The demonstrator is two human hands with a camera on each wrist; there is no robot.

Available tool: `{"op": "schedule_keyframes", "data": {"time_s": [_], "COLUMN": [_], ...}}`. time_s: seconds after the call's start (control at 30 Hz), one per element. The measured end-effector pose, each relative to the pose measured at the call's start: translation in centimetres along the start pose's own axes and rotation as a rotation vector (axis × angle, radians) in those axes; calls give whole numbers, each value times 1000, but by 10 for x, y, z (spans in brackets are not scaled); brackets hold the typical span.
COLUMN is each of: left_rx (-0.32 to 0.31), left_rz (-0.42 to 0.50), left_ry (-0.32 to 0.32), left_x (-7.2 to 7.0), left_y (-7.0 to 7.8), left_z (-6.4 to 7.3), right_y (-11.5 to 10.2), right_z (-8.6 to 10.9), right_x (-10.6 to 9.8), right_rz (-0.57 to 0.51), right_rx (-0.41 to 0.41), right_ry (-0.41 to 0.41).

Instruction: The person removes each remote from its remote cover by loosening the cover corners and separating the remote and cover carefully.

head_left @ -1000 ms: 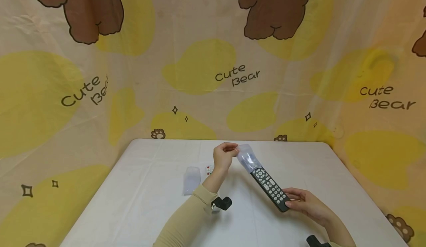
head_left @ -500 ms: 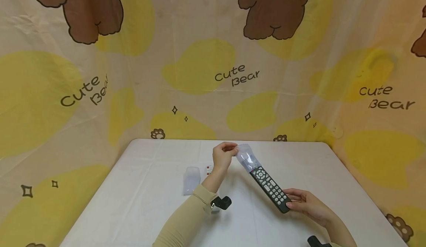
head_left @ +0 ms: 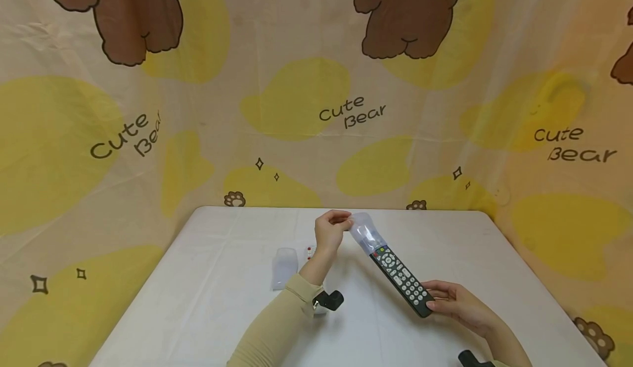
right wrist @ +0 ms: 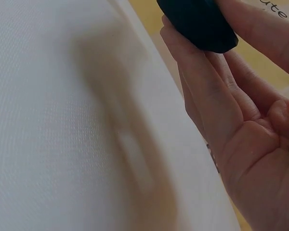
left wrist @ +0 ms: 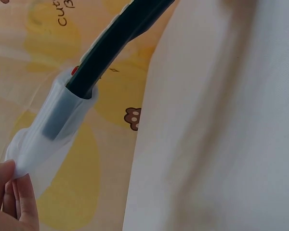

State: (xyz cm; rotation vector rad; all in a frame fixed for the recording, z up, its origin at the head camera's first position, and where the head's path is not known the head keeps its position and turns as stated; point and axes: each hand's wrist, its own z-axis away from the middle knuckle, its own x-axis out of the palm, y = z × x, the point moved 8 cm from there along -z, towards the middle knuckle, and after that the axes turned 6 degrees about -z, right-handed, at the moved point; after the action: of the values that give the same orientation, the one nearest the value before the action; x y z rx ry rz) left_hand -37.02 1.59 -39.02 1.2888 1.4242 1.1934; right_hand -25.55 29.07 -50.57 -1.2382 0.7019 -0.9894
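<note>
A black remote control (head_left: 403, 283) with pale buttons slants above the table, its far end inside a translucent plastic sleeve (head_left: 367, 232). My left hand (head_left: 330, 234) pinches the sleeve's outer corner between thumb and fingers. In the left wrist view, the remote's end shows through the sleeve (left wrist: 50, 125), and the part by my fingertips is flat. My right hand (head_left: 462, 307) grips the remote's near end, thumb on the front face and fingers behind. Only that dark end of the remote (right wrist: 200, 24) appears in the right wrist view.
Another translucent sleeve (head_left: 285, 268) lies flat on the white table (head_left: 207, 295), left of my left forearm. Beside it a small white object with red dots (head_left: 310, 252) is partly hidden behind my left wrist. A bear-print curtain (head_left: 292, 103) hangs behind the table.
The sleeve has slid a little up along the remote, and coloured buttons now show below its mouth. My left hand has shifted slightly up and left, my right hand slightly down and right.
</note>
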Motion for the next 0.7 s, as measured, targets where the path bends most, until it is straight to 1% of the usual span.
{"op": "schedule_keyframes", "data": {"time_s": [0.5,0.7], "left_rx": [-19,-16], "left_rz": [-2,-3], "left_ry": [0,4], "left_x": [-2,-3], "left_y": [0,1], "left_z": [0,-1], "right_y": [0,3], "right_z": [3,3], "right_x": [1,0], "right_rz": [-38,-43], "right_rx": [-13,-11], "right_ry": [-17,-19]}}
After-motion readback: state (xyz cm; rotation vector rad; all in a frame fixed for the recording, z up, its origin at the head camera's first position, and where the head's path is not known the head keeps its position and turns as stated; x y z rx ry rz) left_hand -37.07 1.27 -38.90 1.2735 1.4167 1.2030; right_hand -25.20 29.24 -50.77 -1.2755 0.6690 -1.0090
